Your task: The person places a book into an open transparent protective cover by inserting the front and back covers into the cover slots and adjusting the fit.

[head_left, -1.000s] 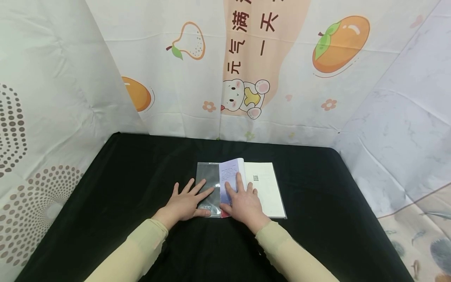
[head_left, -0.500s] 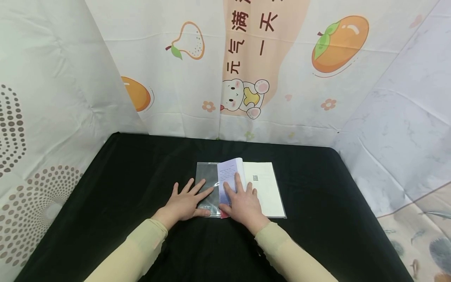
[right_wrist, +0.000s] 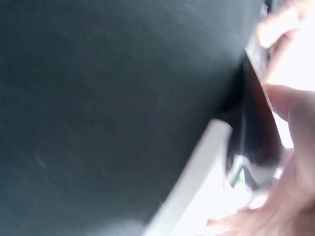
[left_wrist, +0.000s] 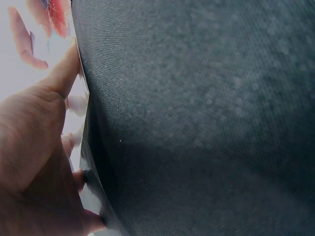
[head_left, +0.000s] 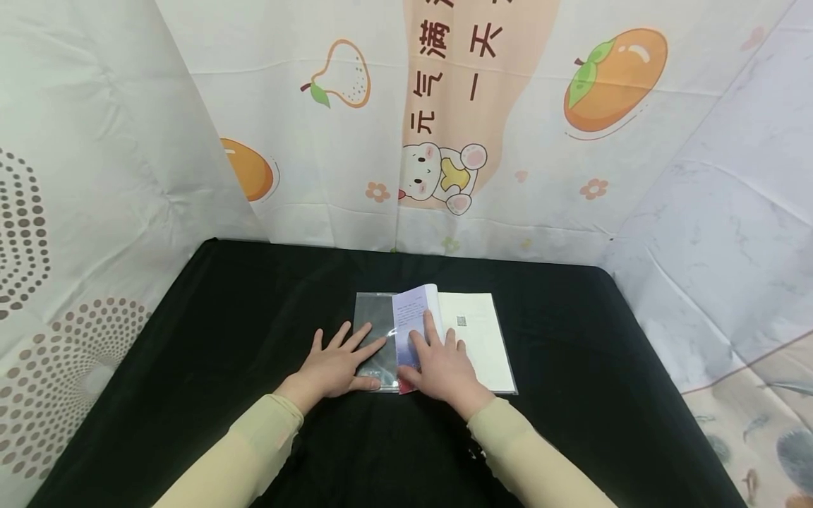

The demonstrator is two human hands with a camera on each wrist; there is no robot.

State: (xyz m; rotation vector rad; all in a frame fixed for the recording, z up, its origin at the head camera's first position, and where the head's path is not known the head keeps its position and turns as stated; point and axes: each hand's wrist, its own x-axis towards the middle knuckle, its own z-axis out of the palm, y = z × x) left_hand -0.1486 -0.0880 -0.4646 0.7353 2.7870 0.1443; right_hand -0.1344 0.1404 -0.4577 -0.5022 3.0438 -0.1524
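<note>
An opened book [head_left: 479, 353] lies in the middle of the black cloth, its pale page marked with a small printed square. Its purple cover [head_left: 408, 310] is bent over to the left, with a red patch at the near corner. A clear plastic book cover [head_left: 376, 307] extends left from beneath it. My left hand [head_left: 330, 367] rests on the plastic's left part with fingers spread. My right hand [head_left: 447, 365] presses on the purple cover, fingers extended. In the right wrist view, the cover's dark red edge [right_wrist: 261, 98] stands raised above the page block [right_wrist: 194, 182], beside the fingers.
A black cloth [head_left: 273, 296] covers the table. White printed curtains [head_left: 508, 162] rise behind it and along both sides. A patterned beige fabric [head_left: 762, 416] hangs at the lower right.
My right hand and forearm have shifted slightly to the right over the purple cover. My left hand and the book stay where they were.
</note>
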